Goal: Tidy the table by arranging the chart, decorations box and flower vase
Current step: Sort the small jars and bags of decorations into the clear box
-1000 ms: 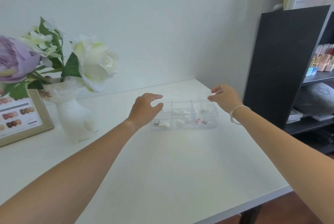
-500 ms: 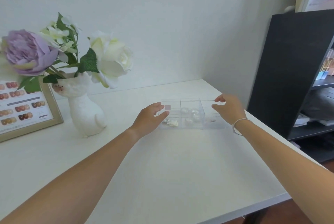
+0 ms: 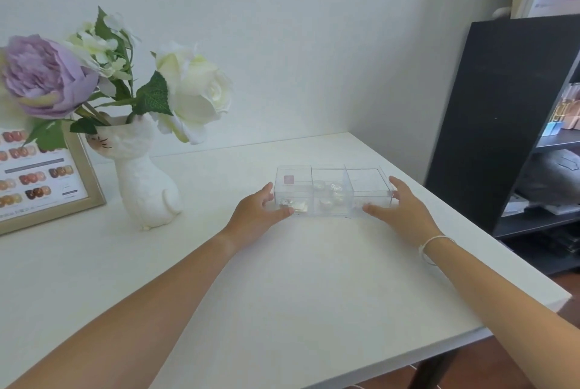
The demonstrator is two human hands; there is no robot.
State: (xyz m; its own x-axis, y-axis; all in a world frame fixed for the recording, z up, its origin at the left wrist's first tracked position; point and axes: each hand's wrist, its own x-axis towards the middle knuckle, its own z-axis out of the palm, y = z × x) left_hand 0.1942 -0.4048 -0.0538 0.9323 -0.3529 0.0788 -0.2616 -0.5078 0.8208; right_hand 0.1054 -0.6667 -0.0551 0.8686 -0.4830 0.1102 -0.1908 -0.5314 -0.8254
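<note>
Left hand [image 3: 259, 214] and right hand [image 3: 405, 211], fingers near-straight, brace decorations box [image 3: 332, 189] ends, probably to slide it square.

Touched clear decorations box [image 3: 332, 189] at either end with left hand [image 3: 255, 214] and right hand [image 3: 403, 211], thumbs along near wall. Rested on surface [image 3: 282, 294], well right of flower vase [image 3: 144, 183] and chart [image 3: 37, 175].

I take this for a nail salon. 1 framed nail-colour chart [image 3: 34, 175] stands here; the dark shelf [image 3: 502, 106] holds small bottles [image 3: 566, 115].
</note>
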